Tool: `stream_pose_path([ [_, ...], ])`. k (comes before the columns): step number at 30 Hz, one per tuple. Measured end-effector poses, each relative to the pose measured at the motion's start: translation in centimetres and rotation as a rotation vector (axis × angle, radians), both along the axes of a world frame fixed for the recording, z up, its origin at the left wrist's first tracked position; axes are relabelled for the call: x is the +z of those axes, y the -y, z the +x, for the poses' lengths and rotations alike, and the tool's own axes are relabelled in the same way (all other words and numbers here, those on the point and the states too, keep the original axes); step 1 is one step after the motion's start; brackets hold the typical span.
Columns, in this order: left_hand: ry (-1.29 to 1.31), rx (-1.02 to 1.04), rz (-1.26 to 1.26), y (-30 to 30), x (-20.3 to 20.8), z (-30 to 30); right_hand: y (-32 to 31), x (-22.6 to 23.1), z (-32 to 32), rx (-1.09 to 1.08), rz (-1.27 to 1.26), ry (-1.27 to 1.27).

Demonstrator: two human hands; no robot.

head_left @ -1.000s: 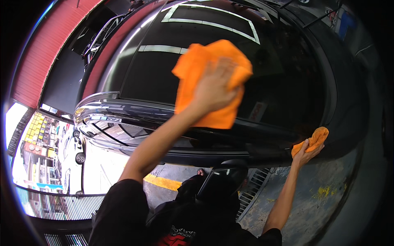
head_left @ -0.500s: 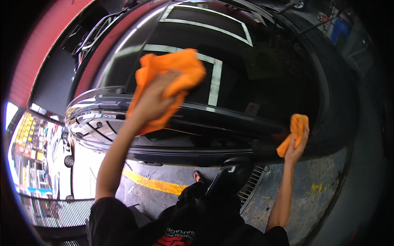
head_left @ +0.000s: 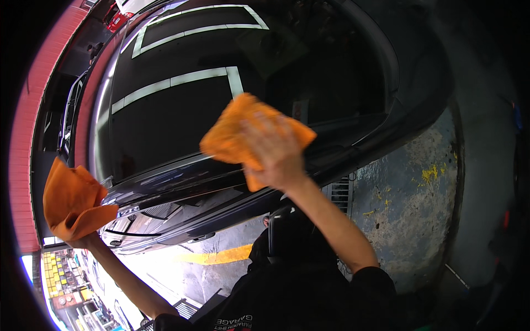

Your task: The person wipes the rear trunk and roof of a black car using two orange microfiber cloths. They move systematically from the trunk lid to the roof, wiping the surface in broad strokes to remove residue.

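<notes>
My right hand (head_left: 276,151) lies over a folded orange cloth (head_left: 223,132), its fingers blurred by motion. The cloth is against the lower edge of a dark, glossy car window (head_left: 171,121) that mirrors strip lights. Off to the left, my left hand (head_left: 84,241) is closed around the bottom of a second orange cloth (head_left: 74,198). That cloth bunches upward and hides most of the fingers; it looks held apart from the glass. The car's black side mirror (head_left: 281,226) is close in front of my body.
Below the window runs the car's dark side (head_left: 221,215). A yellow line (head_left: 221,255) marks the bright floor, and a drain grate (head_left: 341,194) lies to the right of the mirror. Worn grey concrete (head_left: 408,187) stretches beyond it. Red wall panels (head_left: 27,138) curve along the left.
My right hand has swung up and left with its cloth, onto the window's lower edge. My left hand has moved left and down with its cloth, off the car. The view has turned.
</notes>
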State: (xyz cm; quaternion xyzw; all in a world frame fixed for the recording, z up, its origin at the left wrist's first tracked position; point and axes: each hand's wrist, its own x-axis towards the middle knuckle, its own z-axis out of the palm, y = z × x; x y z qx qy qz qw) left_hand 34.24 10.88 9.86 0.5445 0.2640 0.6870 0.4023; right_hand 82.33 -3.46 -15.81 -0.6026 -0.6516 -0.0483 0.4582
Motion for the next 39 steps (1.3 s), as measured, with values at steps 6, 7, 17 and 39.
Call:
stream_pose_path([
  [6, 0.049, -0.167, 0.175, 8.0, 2.9, 9.5, 10.1, -10.3, 23.2, -0.652, -0.260, 0.166],
  [7, -0.026, 0.029, 0.039, 9.6, 3.6, 8.7, 9.2, -10.4, 21.9, -0.620, -0.207, 0.167],
  [17, -1.669, 0.538, 0.432, -1.2, -8.7, 9.1, -5.7, 5.7, -10.9, 0.183, 0.147, 0.041],
  [39, -1.497, 0.452, 0.588, -1.2, -9.0, 12.1, 1.9, -1.2, 7.4, -0.113, 0.025, -0.046],
])
